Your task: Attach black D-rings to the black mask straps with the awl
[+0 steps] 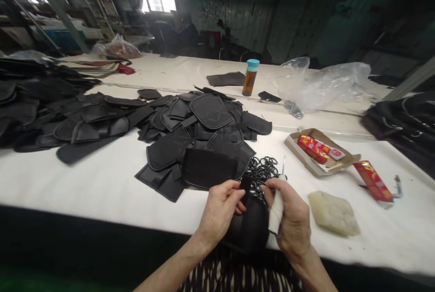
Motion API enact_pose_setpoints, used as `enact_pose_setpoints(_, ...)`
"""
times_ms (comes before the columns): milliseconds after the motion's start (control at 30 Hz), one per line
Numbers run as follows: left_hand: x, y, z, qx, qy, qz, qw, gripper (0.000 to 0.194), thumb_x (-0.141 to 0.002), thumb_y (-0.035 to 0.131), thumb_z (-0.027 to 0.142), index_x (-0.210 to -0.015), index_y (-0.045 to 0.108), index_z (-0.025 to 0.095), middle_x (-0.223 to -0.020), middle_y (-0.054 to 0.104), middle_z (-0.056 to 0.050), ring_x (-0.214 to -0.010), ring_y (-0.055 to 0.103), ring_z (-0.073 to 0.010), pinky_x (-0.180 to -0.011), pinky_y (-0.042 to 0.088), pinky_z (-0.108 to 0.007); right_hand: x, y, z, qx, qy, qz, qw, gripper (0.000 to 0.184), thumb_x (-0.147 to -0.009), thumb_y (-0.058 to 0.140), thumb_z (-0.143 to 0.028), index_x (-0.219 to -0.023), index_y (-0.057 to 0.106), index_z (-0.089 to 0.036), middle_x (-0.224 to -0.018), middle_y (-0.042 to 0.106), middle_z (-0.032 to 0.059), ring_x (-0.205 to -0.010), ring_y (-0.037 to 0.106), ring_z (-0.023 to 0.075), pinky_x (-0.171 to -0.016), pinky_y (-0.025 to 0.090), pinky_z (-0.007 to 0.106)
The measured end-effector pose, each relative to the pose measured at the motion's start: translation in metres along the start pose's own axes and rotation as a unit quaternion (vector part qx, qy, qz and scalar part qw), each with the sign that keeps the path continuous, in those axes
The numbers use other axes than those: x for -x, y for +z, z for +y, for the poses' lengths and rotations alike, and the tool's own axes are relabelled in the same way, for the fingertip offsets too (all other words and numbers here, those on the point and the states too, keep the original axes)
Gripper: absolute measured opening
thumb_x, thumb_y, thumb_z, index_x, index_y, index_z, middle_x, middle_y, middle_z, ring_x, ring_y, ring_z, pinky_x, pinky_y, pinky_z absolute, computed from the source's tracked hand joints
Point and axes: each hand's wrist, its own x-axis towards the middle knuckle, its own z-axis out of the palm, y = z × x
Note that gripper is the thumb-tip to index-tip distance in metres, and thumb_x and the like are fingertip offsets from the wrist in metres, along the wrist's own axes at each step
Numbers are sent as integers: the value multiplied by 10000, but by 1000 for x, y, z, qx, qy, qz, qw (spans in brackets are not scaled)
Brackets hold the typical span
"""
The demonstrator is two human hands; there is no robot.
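Note:
Between the thumb and fingers of my left hand (219, 208) is a short black strap (245, 187). The strap rises from a black padded piece (253, 231) at the table's front edge, over my lap. My right hand (292, 215) is closed around the pale wrapped handle of an awl (276, 214), whose thin metal tip points up. Its thumb and forefinger are pinched close to the heap of black rings (263, 169); whether they hold a ring, I cannot tell. Just beyond my left hand lies another black piece (209, 168).
A large pile of black padded pieces (210, 111) covers the table's middle, with more at left. To the right sit a yellowish block (333, 213), a cardboard box (306, 158) with red packets, and another red packet (373, 182). Behind stand a bottle (250, 79) and clear plastic bags (336, 86).

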Motion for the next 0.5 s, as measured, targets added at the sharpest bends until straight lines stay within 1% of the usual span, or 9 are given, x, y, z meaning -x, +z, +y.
enact_pose_setpoints(100, -1, 5, 1, -6, -10, -17, 1000, 142, -774, 552, 260, -784, 621, 136, -505, 596, 4, -497, 570, -134, -519, 455, -232, -8, 4, -4, 20, -53, -16, 998, 102, -866, 504, -116, -901, 570, -187, -723, 592, 32, -633, 542, 172, -586, 404, 284)
enact_pose_setpoints(233, -2, 4, -2, -5, -15, -24, 1000, 127, -760, 562, 253, -759, 636, 150, -508, 597, 8, -497, 576, -138, -524, 454, -237, -13, 4, -3, 26, -108, -56, 992, 129, -870, 479, -104, -906, 583, -172, -716, 589, 45, -606, 493, 169, -568, 375, 287)
enact_pose_setpoints(300, -1, 2, -2, -5, -13, -21, 1000, 120, -751, 569, 250, -747, 638, 152, -504, 597, 9, -498, 577, -140, -528, 455, -237, -13, 3, 0, 28, -131, -65, 989, 146, -873, 471, -95, -924, 581, -174, -757, 609, 56, -629, 504, 171, -578, 382, 286)
enact_pose_setpoints(433, 0, 0, -2, 1, -16, -25, 1000, 150, -759, 567, 267, -800, 649, 148, -501, 601, 7, -505, 579, -143, -543, 464, -242, -13, 0, 7, 39, -150, -57, 986, 187, -864, 473, -54, -989, 563, -160, -864, 630, 98, -696, 538, 184, -611, 409, 295)
enact_pose_setpoints(500, 1, 0, -1, 5, -15, -32, 999, 160, -764, 563, 270, -812, 652, 147, -511, 602, 6, -507, 575, -141, -548, 465, -244, -14, -2, 7, 45, -166, -62, 983, 182, -865, 475, -51, -994, 557, -150, -868, 632, 108, -695, 544, 183, -608, 423, 296)
